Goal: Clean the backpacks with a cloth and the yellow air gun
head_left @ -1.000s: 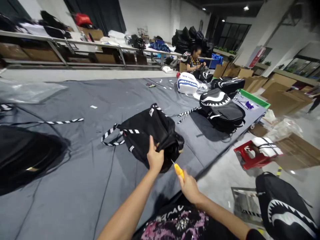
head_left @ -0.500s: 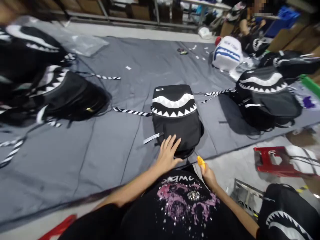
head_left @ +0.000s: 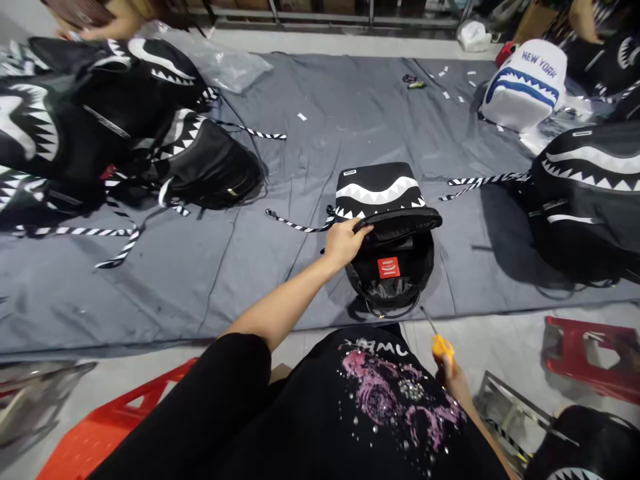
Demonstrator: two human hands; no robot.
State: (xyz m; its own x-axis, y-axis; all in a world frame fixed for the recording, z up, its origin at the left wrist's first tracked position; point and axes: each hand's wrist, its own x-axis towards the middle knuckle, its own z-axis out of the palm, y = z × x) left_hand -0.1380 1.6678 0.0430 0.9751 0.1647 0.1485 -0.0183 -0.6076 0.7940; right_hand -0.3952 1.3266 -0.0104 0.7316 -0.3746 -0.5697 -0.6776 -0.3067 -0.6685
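Note:
A black backpack (head_left: pixel 375 179) with a white shark-mouth print lies in front of me on the grey cloth. My left hand (head_left: pixel 345 241) is closed on the edge of its front panel, which is folded back. The dark inside shows, with a red label (head_left: pixel 389 267) on the lining. Down by the table's near edge, my right hand (head_left: pixel 449 371) is wrapped round the yellow handle of a screwdriver (head_left: pixel 443 347). Its thin metal shaft points up toward the backpack without touching it.
Several black shark-print backpacks (head_left: pixel 220 160) are piled at the left. Another black backpack (head_left: pixel 590 200) and a white one (head_left: pixel 530 87) stand at the right. Red stools (head_left: pixel 115 427) are below the table. Other people's arms show at the far side.
My left hand has gone from lying spread on the backpack to gripping its front panel, now folded back with the inside showing. My right hand holds the screwdriver lower, shaft visible.

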